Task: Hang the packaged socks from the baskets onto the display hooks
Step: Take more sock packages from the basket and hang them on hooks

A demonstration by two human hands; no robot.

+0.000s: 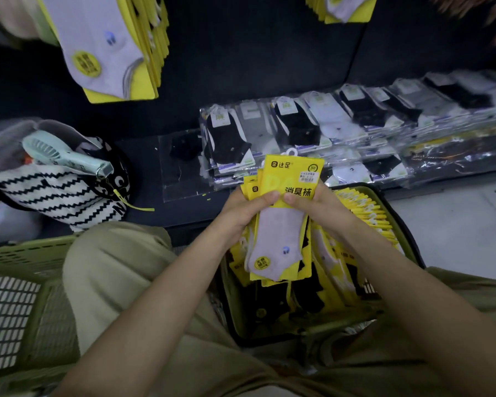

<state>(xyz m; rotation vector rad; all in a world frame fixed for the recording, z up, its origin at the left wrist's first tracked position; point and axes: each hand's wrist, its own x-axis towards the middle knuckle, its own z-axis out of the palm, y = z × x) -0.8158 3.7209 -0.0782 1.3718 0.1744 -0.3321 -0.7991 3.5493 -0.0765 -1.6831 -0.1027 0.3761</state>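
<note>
Khaki trousers (112,282) flanking the green slatted basket (307,329), kept close for reach. Above its far edge, left hand (241,213) and right hand (318,204) both gripping a fanned stack of sock packs (281,233), thumbs on stiff glossy yellow card, likely squaring hanger loops for hooks. Soft lilac knit in front.

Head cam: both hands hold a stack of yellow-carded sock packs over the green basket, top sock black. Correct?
Wrong on colour: in the head view the top sock is pale lilac, not black. The left hand and right hand do hold the stack of sock packs over the green basket.
</note>
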